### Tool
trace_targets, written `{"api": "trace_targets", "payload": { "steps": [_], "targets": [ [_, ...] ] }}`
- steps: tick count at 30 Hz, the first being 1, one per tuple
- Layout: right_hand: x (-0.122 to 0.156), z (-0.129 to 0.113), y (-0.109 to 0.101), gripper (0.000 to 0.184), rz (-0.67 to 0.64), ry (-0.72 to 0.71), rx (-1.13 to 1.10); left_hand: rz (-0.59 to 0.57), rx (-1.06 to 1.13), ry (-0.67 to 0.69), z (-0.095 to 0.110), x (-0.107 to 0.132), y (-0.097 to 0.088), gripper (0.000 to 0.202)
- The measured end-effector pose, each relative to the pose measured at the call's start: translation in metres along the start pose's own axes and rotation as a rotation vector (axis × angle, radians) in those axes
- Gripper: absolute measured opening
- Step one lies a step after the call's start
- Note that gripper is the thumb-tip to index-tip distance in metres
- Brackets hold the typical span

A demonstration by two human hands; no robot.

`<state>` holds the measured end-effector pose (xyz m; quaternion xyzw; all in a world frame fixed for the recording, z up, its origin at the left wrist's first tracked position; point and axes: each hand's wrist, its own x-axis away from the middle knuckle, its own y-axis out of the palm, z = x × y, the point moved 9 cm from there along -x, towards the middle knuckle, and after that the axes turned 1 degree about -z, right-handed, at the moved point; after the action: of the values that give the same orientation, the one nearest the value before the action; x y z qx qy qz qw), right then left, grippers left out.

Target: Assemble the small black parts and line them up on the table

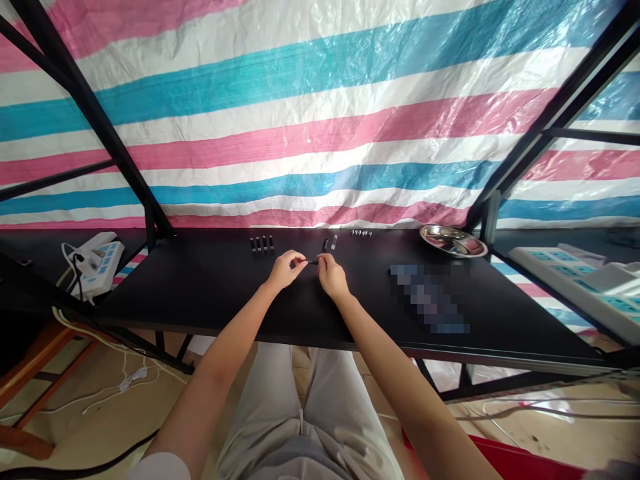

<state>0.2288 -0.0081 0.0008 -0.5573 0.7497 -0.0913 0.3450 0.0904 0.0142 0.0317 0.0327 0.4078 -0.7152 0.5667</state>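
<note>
My left hand [289, 269] and my right hand [331, 275] meet over the middle of the black table. Between their fingertips runs a small, slim dark piece [313, 262], with one end pinched by each hand. What kind of thing it is, I cannot make out. Beyond my left hand, several short black tubes [262, 244] stand in a row. Just past my right hand are a small black tube [325, 244] and a clear one [334, 243]. Several tiny silvery pieces [362, 233] lie in a line farther back.
A shiny round metal dish [480, 249] sits at the back right of the table [200, 287]. Nearer lies a pixelated dark blue item [427, 297]. Power strips [103, 270] are beyond the left frame post, and others [575, 280] at right. Striped sheeting [310, 133] hangs behind.
</note>
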Motion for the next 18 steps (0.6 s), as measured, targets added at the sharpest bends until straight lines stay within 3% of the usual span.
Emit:
{"api": "trace_targets", "payload": {
  "steps": [5,10,14,18],
  "targets": [
    [-0.001,0.005,0.001,0.037,-0.002,0.033,-0.025,-0.248,-0.227,0.169,0.024,-0.044,-0.006,0.003],
    [-0.002,0.007,0.001,0.033,-0.01,0.034,-0.041,-0.268,-0.525,0.099,0.007,-0.094,-0.029,0.014],
    [-0.002,0.005,0.004,0.032,-0.055,0.017,-0.049,-0.322,-0.713,0.02,-0.016,-0.103,-0.03,0.018],
    [-0.003,0.003,0.005,0.033,-0.06,0.001,-0.065,-0.354,-0.832,0.025,-0.026,-0.099,-0.028,0.015]
  ]
}}
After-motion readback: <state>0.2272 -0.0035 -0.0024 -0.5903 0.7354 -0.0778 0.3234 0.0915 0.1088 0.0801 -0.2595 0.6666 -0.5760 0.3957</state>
